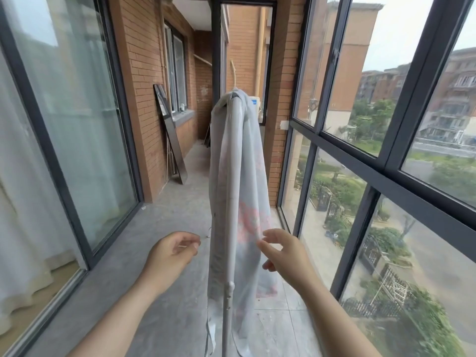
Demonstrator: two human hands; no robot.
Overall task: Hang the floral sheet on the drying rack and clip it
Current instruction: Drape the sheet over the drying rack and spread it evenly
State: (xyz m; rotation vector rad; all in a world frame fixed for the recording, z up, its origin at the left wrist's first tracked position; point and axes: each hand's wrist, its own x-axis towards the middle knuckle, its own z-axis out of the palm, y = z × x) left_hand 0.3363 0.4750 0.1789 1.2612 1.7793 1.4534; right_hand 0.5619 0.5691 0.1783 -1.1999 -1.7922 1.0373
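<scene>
Two hands flank draped floral sheet (239, 176) on drying rack (233, 161). Left hand (171, 251) loosely curled, empty, apart from cloth. Right hand (282, 251) spread, fingertips (260, 244) touching sheet edge.

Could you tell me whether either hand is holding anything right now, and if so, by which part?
Nothing is clearly held. The left hand is loosely curled beside the floral sheet; the right hand is open, fingertips at its right edge without gripping.
</scene>
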